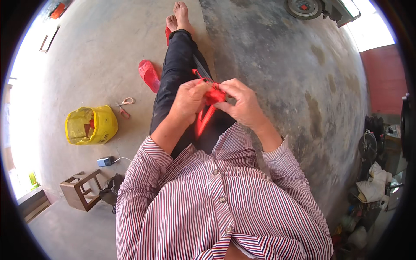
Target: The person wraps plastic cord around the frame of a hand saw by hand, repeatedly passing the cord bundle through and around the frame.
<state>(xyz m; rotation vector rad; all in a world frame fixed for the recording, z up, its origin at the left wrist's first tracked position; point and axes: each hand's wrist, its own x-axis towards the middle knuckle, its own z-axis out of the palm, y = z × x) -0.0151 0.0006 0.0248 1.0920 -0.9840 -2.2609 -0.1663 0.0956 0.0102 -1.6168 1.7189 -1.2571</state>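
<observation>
Red cord (pixel 215 94), bunched into one small knotted lump with a flat strand (pixel 202 120) trailing down from it, sits over the lap, pinched between both hands.

By size, biggest first: one concrete floor (pixel 277 78), smooth and pale on the person's left, darker and blotched on the right. One striped shirt (pixel 216 208), thin red, white and blue lines, with three pale round buttons showing down the front and the sleeves rolled up. One pair of black trousers (pixel 177 73) runs up the picture along outstretched legs to two bare feet (pixel 178 15).

One yellow plastic bag (pixel 92 125), crinkled and open-mouthed, lies on the floor well to the left, with something red inside. One small wooden stool (pixel 80 190), boxy and brown, lies below it. Beside the left leg lies one red slipper (pixel 149 75), rubbery and oval; a second red slipper (pixel 167 34) peeps out near the feet.

The left hand (pixel 189 100) is curled closed, its fingertips gripping the left side of the lump. The right hand (pixel 241 104) is closed too, thumb and forefinger pinching the lump's right side, the other fingers bent over.

One small grey box (pixel 104 162) with a white lead lies near the stool. One pair of scissors (pixel 125 106), pale looped handles and short blades, rests on the floor between the bag and the leg.
</observation>
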